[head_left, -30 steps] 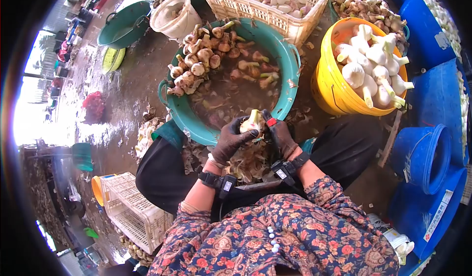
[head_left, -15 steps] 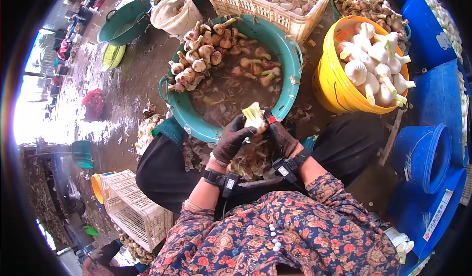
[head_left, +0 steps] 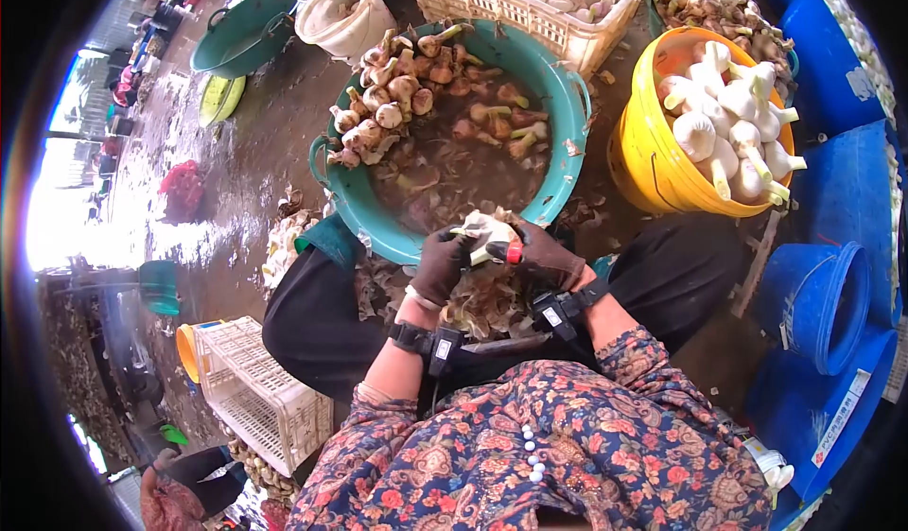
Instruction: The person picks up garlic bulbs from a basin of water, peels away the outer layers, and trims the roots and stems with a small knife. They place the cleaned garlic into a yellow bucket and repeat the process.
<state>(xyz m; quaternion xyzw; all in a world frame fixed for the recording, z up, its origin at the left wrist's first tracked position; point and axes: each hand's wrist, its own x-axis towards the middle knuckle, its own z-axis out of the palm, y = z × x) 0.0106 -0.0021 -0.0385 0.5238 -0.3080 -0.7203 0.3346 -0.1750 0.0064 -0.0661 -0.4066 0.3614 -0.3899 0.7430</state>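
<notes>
My left hand (head_left: pixel 443 264), in a dark glove, is closed around a whitish garlic bulb (head_left: pixel 489 232) over the near rim of a green tub (head_left: pixel 573 174). Opposite it, my gloved right hand (head_left: pixel 550 255) grips the same bulb from the right. A bright red piece (head_left: pixel 515 252) shows at the right thumb; whether it is worn or held, I cannot tell. Inside the tub, unpeeled garlic bulbs (head_left: pixel 389 96) are heaped at the back left, and more lie in its murky brown water. Loose garlic skins (head_left: pixel 487 304) lie below my hands.
At the right, a yellow bucket (head_left: pixel 643 167) holds clean white garlic bulbs. A slatted crate (head_left: pixel 511 11) with pale garlic stands behind the tub, beside a white bucket (head_left: pixel 345 25). Blue buckets (head_left: pixel 804 295) line the far right. Another crate (head_left: pixel 255 380) lies on its side at lower left, near another person's arm (head_left: pixel 170 493).
The bulb has been turned: its stalk pointed up and now tips down between my hands. My right hand has rotated to the bulb's right side. The other person's arm shows more at lower left.
</notes>
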